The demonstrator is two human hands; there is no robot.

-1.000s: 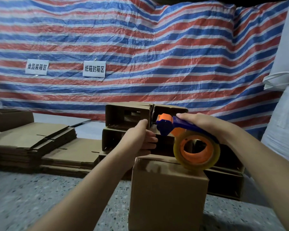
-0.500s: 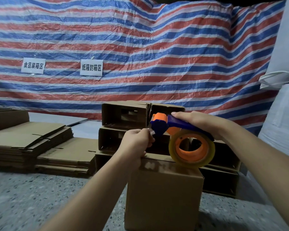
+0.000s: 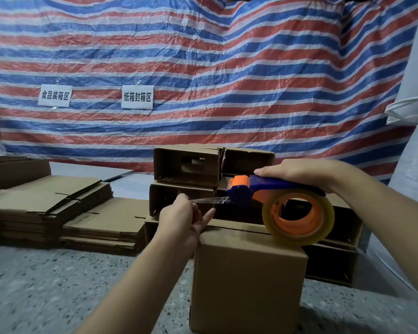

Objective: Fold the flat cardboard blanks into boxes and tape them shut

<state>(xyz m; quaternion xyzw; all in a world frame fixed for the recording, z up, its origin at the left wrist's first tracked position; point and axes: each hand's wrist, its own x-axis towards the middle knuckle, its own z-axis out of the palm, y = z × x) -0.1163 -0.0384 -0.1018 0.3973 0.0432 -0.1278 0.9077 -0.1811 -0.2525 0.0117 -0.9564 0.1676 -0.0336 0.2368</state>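
Observation:
A folded cardboard box [image 3: 246, 280] stands on the speckled floor right in front of me, its top flaps closed. Over its top my right hand [image 3: 302, 172] grips the blue handle of an orange-and-blue tape dispenser [image 3: 275, 201], whose clear tape roll rests on the box's far right edge. My left hand [image 3: 182, 220] pinches the free end of the clear tape strip [image 3: 210, 200], stretched out leftward from the dispenser's head above the box's far left corner.
Stacks of flat cardboard blanks [image 3: 48, 203] lie on the floor to the left. Open-ended folded boxes [image 3: 186, 167] are piled behind the box in front. A striped tarp [image 3: 203, 68] with two paper signs hangs behind. White sacks [image 3: 413, 165] stand at the right.
My left hand has pulled the tape end away from the dispenser head to the left, so a short strip now spans between them. My view shifted slightly.

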